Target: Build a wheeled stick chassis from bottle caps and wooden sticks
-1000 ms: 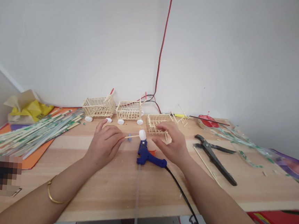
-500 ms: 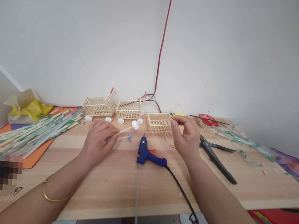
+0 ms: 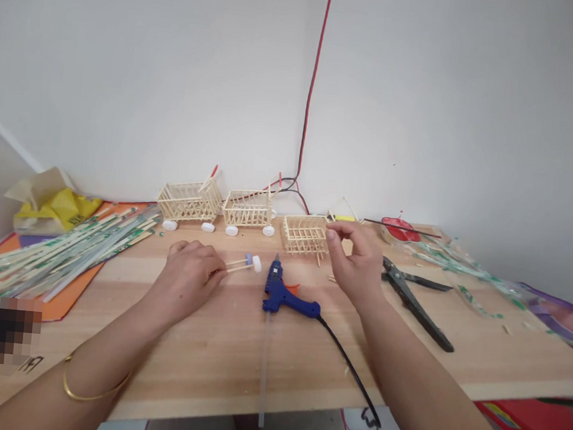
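Note:
My left hand has its fingers closed round a thin wooden stick with a white wheel on its end, low over the table. Right beside it is a second stick with a bluish wheel; whether my fingers touch that one I cannot tell. My right hand pinches the right end of a small cart basket made of thin sticks, which has no wheels showing. Between my hands lies a blue glue gun, its nozzle pointing away from me.
Two wheeled stick carts with red-tipped handles stand by the wall. At left lies a heap of wrapped sticks on an orange sheet. Black-handled cutters, a red dish and torn wrappers are at right. The gun's cord runs off the front edge.
My left hand has lowered the white-wheeled stick, so its wheel has come down next to the bluish one. My right hand and the basket have hardly moved.

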{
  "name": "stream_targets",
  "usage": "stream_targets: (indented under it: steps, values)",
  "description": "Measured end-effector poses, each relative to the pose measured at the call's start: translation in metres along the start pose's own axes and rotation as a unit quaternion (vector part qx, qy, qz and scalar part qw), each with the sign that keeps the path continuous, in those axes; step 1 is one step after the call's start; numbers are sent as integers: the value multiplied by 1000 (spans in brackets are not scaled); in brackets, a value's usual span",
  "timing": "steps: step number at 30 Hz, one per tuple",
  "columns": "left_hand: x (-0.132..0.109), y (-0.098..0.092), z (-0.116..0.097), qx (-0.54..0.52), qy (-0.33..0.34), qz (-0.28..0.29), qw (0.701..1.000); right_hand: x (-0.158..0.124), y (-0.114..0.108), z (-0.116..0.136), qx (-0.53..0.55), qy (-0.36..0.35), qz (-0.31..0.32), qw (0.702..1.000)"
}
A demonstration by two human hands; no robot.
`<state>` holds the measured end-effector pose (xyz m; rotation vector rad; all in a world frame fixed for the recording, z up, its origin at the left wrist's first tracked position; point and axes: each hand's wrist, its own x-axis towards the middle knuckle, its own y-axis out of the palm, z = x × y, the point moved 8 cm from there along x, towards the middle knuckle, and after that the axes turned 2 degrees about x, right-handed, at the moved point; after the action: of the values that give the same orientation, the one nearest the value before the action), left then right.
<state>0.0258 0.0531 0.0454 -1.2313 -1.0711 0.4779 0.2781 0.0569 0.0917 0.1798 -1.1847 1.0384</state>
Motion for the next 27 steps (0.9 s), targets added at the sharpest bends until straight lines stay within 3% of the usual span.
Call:
stream_targets:
  steps: [8, 17, 24, 27]
  values:
    - [-6, 13, -2, 12, 3, 67, 998, -2, 8, -4, 10, 6, 29, 1000]
    - [-6, 20, -10, 52, 16, 94, 994, -2, 11, -2, 12, -4, 43, 999]
    - [-6, 32, -10, 52, -20, 212, 976, -2, 11, 1, 4, -13, 47, 999]
    - [-6, 35, -9, 54, -25, 225, 972, -2, 12, -1, 0, -11, 50, 999]
